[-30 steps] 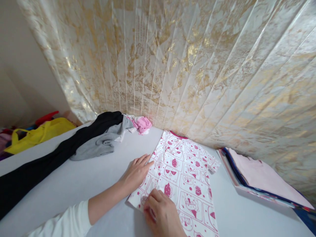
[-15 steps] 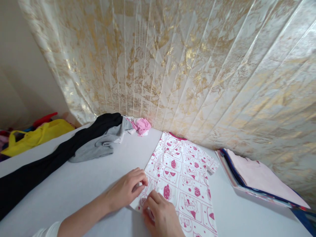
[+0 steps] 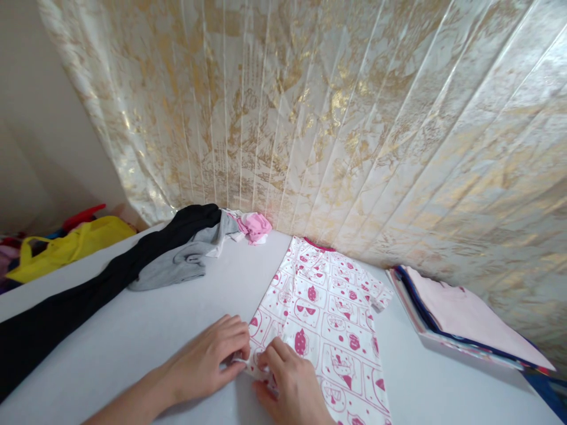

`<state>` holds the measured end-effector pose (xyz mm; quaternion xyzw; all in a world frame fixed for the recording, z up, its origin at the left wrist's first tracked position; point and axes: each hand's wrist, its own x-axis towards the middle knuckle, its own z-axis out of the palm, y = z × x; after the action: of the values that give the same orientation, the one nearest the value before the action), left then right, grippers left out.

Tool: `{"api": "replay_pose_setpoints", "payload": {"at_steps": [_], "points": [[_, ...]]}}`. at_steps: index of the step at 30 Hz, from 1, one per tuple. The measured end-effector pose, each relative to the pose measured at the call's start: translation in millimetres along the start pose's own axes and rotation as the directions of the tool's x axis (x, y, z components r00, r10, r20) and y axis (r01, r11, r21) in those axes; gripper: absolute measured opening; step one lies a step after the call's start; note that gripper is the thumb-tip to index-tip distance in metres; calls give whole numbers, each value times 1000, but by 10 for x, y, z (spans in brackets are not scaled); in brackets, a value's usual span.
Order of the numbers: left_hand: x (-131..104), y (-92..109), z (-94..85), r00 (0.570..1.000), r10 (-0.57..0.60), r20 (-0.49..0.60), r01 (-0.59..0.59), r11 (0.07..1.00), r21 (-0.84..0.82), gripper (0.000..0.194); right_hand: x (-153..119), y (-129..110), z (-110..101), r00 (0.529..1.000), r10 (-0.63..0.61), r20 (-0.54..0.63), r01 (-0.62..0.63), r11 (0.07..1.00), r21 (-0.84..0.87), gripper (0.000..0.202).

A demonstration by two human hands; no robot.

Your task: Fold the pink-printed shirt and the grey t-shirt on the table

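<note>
Pinching the near-left corner of the printed shirt [image 3: 316, 313], the left hand [image 3: 212, 360] has thumb and fingertips drawn together on a bit of the white cloth. The right hand [image 3: 295, 383] sits just beside it, fingers curled down at the hem with a narrow gap to the thumb – whether it has hold of the fabric I cannot tell. The shirt lies flat on the white surface [image 3: 212, 301], its pink collar [image 3: 321, 244] toward the far edge and one short sleeve [image 3: 381, 296] reaching out to the right. Pink cartoon panels cover it. On the curtain [image 3: 301, 106] along that far edge, small columns of marks look like writing, too blurred to read. Toward the surface's right edge rests a folded stack [image 3: 473, 319], pale pink on top, dark blue beneath. Long black cloth [image 3: 119, 265] runs along the left edge, a grey garment [image 3: 170, 268] touching it, with a crumpled pink cloth [image 3: 257, 226] by the far edge – and past the left edge, a yellow bag [image 3: 82, 242]
</note>
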<state>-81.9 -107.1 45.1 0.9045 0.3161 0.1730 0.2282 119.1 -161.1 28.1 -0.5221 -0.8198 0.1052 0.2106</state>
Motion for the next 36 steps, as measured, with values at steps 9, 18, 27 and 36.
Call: {"api": "replay_pose_setpoints", "payload": {"at_steps": [9, 18, 27, 36], "points": [[-7, -58, 21, 990, 119, -79, -117, 992, 37, 18, -4, 52, 36, 982, -119, -144, 107, 991, -85, 15], [-67, -27, 19, 994, 106, -26, -104, 992, 69, 30, -19, 58, 91, 990, -132, -53, 124, 984, -124, 16], [-70, -26, -16, 994, 113, 3, -113, 987, 111, 26, -3, 123, -1, 998, 53, 46, -55, 998, 43, 17], [-50, -63, 27, 984, 171, -43, -162, 974, 159, 17, -49, 149, -149, 989, 43, 145, -64, 987, 147, 32]]}}
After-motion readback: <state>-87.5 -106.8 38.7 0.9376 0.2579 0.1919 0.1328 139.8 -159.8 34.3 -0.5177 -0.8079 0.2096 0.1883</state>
